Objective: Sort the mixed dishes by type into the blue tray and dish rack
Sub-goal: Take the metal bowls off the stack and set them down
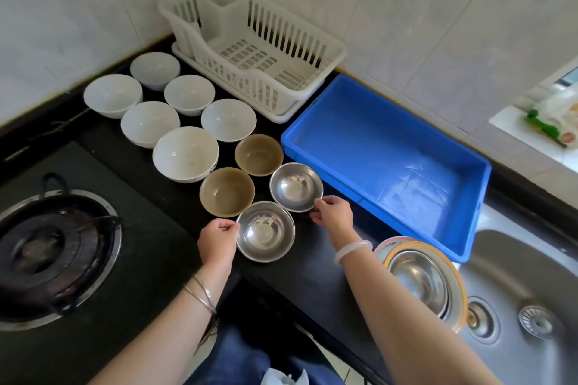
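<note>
- Left hand (219, 239) pinches the near steel bowl (265, 231); right hand (333, 214) pinches the far steel bowl (296, 187), both on the bench (312, 275).
- Tray (375, 147) and rack (281, 31) sit just behind.
- Plate (391, 242) letters are blurry, mostly hidden.

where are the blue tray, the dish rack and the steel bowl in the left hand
blue tray (375, 147): head view, on its bare floor
dish rack (281, 37): head view, on its slatted far wall
near steel bowl (265, 230): head view, on its inner bottom; left hand (219, 239) pinches its rim
</note>
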The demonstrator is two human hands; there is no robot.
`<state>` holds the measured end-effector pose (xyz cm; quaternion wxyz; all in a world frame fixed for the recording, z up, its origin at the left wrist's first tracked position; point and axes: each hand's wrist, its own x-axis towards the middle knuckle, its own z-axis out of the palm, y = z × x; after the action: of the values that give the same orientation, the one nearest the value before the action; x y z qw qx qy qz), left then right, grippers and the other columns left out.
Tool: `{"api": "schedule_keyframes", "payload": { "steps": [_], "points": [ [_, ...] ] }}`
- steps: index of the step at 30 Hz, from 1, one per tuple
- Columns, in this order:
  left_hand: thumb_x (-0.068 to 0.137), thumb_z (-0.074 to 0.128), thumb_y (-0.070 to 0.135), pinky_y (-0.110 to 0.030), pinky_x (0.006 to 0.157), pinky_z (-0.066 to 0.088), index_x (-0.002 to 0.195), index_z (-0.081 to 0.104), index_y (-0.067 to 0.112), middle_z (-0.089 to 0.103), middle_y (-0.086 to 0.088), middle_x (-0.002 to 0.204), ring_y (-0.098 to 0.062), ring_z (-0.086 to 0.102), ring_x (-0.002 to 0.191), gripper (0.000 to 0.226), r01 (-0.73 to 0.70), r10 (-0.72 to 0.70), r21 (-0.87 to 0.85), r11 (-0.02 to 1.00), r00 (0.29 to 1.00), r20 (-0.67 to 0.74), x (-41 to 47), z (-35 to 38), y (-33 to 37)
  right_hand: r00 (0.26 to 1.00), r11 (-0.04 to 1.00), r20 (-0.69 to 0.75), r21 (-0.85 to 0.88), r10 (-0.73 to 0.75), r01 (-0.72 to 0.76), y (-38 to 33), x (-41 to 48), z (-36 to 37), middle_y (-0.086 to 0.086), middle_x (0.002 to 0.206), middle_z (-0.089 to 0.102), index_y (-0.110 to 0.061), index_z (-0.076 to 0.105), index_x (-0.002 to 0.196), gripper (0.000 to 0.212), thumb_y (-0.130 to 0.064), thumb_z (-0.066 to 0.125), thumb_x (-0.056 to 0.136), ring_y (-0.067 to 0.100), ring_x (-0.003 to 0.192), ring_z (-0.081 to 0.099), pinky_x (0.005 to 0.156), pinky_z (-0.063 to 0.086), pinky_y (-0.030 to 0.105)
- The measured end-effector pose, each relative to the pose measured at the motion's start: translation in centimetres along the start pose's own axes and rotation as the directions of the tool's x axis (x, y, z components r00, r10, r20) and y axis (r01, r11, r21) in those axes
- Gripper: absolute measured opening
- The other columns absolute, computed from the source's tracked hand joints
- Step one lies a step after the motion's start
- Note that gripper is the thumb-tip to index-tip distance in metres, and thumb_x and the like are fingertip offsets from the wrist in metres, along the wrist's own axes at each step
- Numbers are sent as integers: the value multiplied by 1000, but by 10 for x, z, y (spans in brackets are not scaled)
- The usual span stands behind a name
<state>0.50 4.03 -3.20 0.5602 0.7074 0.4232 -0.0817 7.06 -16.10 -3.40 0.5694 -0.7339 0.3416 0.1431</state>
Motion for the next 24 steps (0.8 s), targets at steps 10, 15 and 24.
{"api": "schedule_keyframes", "payload": {
  "steps": [10,15,24],
  "points": [
    [89,55,17,-30,72,48,100,64,14,67,-2,104,-21,62,96,15,-294,295,341,893,954,49,-24,-14,10,984,969,22,-167,-179,180,2,-21,-31,1,97,67,-13,63,115,26,-23,53,93,11,78,65,77,56,30],
    [88,56,17,-29,71,46,96,65,14,67,-3,96,-21,61,88,13,-456,428,390,800,889,163,-44,8,31,948,882,-63,-389,-313,266,8,-44,-74,0,99,69,-18,66,106,21,-27,53,93,15,86,62,73,45,29],
    [86,61,23,-20,72,40,97,64,19,58,11,88,-8,57,87,12,-662,426,328,674,710,560,-102,110,31,772,804,-489,-593,-406,47,76,-86,-184,14,101,64,-9,64,103,22,-15,66,82,36,95,56,74,41,37]
  ]
}}
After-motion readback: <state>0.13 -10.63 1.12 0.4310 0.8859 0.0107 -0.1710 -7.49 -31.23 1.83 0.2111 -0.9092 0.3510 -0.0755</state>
